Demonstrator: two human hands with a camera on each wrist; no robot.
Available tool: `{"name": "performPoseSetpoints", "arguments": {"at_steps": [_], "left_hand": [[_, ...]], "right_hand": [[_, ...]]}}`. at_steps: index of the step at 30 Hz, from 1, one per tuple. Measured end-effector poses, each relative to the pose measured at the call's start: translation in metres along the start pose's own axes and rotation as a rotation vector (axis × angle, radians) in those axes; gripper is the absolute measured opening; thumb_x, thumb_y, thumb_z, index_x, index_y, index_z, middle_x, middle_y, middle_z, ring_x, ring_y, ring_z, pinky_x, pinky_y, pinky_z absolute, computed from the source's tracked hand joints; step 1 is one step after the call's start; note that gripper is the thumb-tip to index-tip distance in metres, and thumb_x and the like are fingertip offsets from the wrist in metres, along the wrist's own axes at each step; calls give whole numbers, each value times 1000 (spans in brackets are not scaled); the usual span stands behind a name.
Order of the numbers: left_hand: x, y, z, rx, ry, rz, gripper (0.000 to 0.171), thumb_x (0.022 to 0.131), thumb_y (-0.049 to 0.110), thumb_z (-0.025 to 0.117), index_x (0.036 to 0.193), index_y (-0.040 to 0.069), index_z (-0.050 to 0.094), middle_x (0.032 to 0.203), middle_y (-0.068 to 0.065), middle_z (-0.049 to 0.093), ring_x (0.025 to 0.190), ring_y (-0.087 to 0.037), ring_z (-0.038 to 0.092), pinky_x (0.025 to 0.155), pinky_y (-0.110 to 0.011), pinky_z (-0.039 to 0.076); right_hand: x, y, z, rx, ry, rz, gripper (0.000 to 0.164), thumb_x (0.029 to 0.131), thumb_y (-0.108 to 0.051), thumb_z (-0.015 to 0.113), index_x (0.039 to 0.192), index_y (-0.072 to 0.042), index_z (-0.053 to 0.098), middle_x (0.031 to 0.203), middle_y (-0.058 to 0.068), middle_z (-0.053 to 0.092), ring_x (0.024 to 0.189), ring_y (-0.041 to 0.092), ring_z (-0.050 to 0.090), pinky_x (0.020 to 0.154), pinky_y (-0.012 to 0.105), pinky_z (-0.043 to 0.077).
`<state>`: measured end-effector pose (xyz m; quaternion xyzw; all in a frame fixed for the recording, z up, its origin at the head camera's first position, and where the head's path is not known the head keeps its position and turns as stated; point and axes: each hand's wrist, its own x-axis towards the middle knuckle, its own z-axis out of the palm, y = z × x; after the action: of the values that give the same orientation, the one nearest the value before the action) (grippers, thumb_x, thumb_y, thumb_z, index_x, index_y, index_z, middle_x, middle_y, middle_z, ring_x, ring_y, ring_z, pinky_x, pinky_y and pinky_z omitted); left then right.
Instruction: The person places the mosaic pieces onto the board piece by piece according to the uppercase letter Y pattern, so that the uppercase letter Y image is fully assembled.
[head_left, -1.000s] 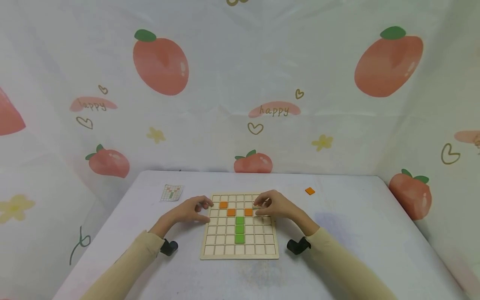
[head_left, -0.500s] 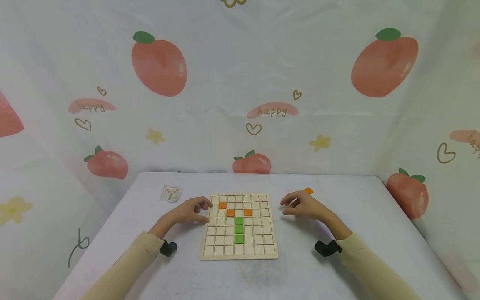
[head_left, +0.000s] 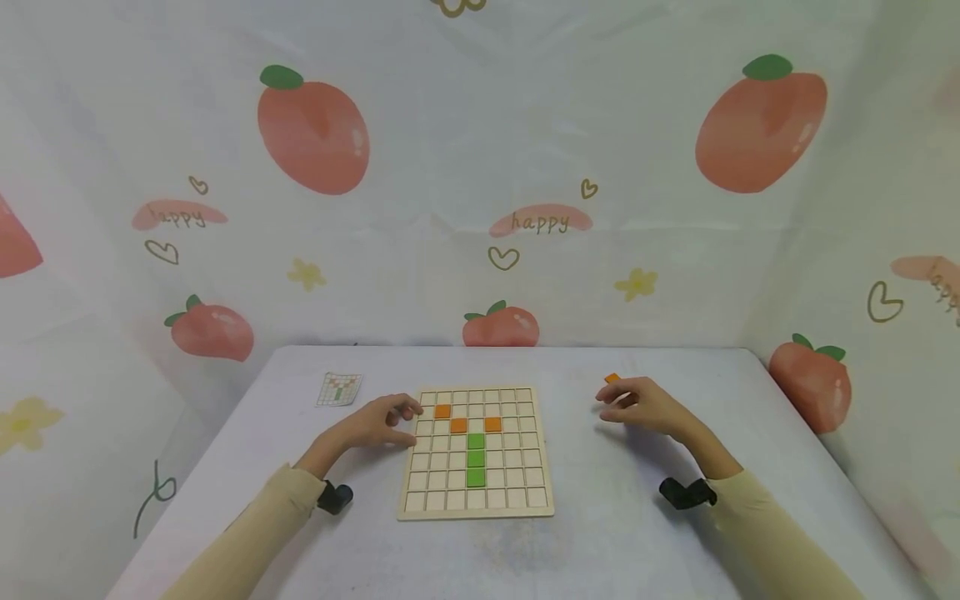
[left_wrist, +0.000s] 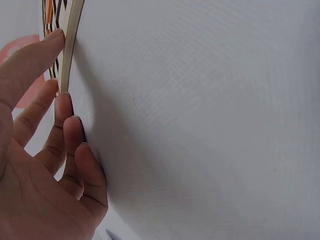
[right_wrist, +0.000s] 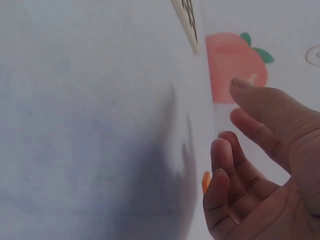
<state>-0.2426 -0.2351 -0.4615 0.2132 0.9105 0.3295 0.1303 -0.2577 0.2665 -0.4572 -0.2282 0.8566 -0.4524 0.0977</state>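
Note:
A wooden grid board [head_left: 545,500] lies on the table, with orange tiles [head_left: 492,424] and a column of green tiles [head_left: 476,459] in its squares. My left hand [head_left: 378,422] rests at the board's left edge; in the left wrist view the thumb and fingertips lie along the wooden rim [left_wrist: 72,42]. To the right of the board hovers my right hand [head_left: 645,406], fingers loosely bent and holding nothing. Just behind it, partly covered by the fingers, lies a loose orange tile [head_left: 612,378], of which the right wrist view shows a sliver beyond the fingers.
A small paper card [head_left: 339,389] printed with a coloured grid pattern lies at the back left of the white table [head_left: 600,533]. Behind the table hangs a white cloth [head_left: 420,167] printed with fruit. Each wrist wears a small black camera.
My right hand has moved away from the board's orange tile, rightward to beside the loose orange tile. The left hand stays at the board's edge. The head view has shifted slightly.

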Motion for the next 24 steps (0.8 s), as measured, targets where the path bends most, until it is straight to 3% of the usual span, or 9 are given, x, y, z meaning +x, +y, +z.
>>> {"name": "performPoseSetpoints", "arguments": {"at_steps": [10, 16, 24], "left_hand": [[-1, 1, 1, -5, 2, -12, 46, 82, 17, 86, 121, 6, 65, 105, -2, 58, 93, -23, 52, 84, -42, 45], [0, 0, 0, -7, 1, -5, 46, 83, 17, 86, 122, 6, 64, 105, -2, 58, 93, -23, 52, 84, -41, 45], [1, -3, 0, -8, -4, 3, 46, 83, 18, 86, 122, 6, 64, 105, -2, 58, 93, -23, 52, 84, -41, 46]], "right_hand": [[2, 8, -19, 18, 47, -2, 36, 91, -13, 78, 119, 7, 68, 125, 25, 64, 100, 33, 66, 77, 33, 54], [8, 15, -29, 23, 89, 39, 40, 89, -13, 80, 121, 7, 66, 117, 26, 63, 99, 34, 67, 77, 32, 53], [22, 19, -32, 25, 121, 38, 41, 85, -1, 81, 118, 14, 62, 114, 32, 60, 98, 40, 64, 75, 26, 52]]}}
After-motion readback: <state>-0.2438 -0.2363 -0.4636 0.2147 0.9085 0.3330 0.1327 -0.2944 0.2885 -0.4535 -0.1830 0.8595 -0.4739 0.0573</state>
